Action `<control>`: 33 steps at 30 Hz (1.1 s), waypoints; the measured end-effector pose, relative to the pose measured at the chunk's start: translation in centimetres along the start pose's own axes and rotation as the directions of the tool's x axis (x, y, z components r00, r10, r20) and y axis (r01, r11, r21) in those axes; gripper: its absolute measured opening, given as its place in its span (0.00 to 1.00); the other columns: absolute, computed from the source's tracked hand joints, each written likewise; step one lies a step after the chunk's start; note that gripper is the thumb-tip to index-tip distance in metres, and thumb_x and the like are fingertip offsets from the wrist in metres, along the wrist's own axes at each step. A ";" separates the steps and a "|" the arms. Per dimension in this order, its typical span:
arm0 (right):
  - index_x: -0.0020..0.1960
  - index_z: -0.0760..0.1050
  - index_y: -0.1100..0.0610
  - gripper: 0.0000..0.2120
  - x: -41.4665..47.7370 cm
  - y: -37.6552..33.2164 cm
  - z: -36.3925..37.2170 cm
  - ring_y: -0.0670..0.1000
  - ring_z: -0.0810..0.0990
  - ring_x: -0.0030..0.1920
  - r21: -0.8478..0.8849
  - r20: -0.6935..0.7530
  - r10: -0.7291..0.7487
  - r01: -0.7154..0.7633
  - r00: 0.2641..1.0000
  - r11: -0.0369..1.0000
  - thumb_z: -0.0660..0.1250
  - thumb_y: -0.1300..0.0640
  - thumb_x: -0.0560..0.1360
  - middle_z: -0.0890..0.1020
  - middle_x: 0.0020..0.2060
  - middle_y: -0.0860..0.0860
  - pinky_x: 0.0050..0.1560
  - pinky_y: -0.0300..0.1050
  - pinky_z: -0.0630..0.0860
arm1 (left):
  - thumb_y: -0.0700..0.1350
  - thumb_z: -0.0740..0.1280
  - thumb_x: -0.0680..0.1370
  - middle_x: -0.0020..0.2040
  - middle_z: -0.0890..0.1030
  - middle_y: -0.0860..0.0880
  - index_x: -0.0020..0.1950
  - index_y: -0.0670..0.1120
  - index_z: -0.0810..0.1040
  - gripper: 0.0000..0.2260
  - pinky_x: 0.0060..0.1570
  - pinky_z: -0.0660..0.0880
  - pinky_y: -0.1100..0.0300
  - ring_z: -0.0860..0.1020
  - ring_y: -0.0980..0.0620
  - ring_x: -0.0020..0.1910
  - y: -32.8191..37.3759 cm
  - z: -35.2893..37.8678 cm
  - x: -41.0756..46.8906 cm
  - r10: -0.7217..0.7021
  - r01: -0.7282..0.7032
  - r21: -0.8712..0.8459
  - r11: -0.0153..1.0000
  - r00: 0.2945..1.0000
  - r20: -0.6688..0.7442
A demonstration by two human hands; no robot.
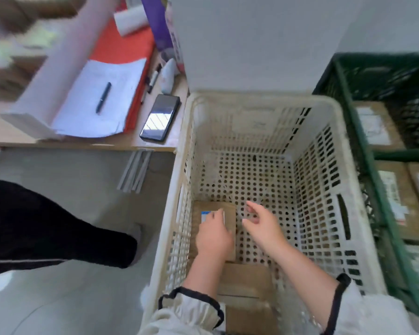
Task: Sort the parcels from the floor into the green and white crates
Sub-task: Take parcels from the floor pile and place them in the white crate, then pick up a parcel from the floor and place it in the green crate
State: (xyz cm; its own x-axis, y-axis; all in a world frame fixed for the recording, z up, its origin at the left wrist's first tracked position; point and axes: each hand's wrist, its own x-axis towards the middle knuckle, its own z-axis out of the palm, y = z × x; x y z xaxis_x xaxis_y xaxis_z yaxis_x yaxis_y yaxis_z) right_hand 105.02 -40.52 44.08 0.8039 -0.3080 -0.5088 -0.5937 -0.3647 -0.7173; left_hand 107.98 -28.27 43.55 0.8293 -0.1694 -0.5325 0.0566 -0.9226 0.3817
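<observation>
Cream sleeves (191,308) with dark trim frame the bottom of the view, both forearms reaching down into the white crate (259,99). Against its near wall lies one brown parcel (247,279), partly under the left forearm. A second, smaller cardboard parcel (230,212) sits flat on the perforated floor in the near-left corner, close along the left wall, its printed label (205,216) facing up. Left hand (213,234) rests on top of this small parcel, fingers laid nearly straight with the tips at the label; the thumb is hidden, so I cannot tell whether it hooks an edge. Right hand (261,223) hovers just beside the parcel's right edge over bare floor, fingers loosely spread, holding nothing.

Judging by its looks, the small parcel is a stiff, flat-sided carton, probably light enough for one hand. Cardboard gives decent friction, but the glossy label would be slicker, so the long side edges seem the better place to take hold, thumb on one side and fingers on the other. Pressed so near the left wall, there is little room for fingers on that side; tilting up its free right edge first looks easier.

To the right stands the green crate (363,151), already holding several labelled parcels (375,126). Left of the white crate's far corner, a desk edge carries a phone (160,118) and a pen (103,97) on papers
</observation>
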 end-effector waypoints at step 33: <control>0.66 0.72 0.50 0.20 -25.9 -25.4 -3.7 0.44 0.72 0.59 0.087 0.327 -0.838 0.870 0.436 0.486 0.68 0.52 0.74 0.74 0.61 0.46 0.59 0.39 0.69 | 0.50 0.64 0.78 0.70 0.69 0.54 0.73 0.51 0.67 0.22 0.67 0.62 0.65 0.66 0.58 0.69 -6.5 -18.8 -35.2 -0.192 -0.002 -0.239 0.971 0.585 -0.788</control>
State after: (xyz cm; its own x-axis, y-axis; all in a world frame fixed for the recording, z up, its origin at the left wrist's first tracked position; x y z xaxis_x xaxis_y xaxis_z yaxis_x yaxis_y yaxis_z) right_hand 99.10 -26.50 77.23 0.8596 0.4594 0.2238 0.4138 -0.3686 -0.8324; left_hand 88.92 -9.83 74.03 0.9121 0.3516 0.2106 0.1857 -0.8126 0.5524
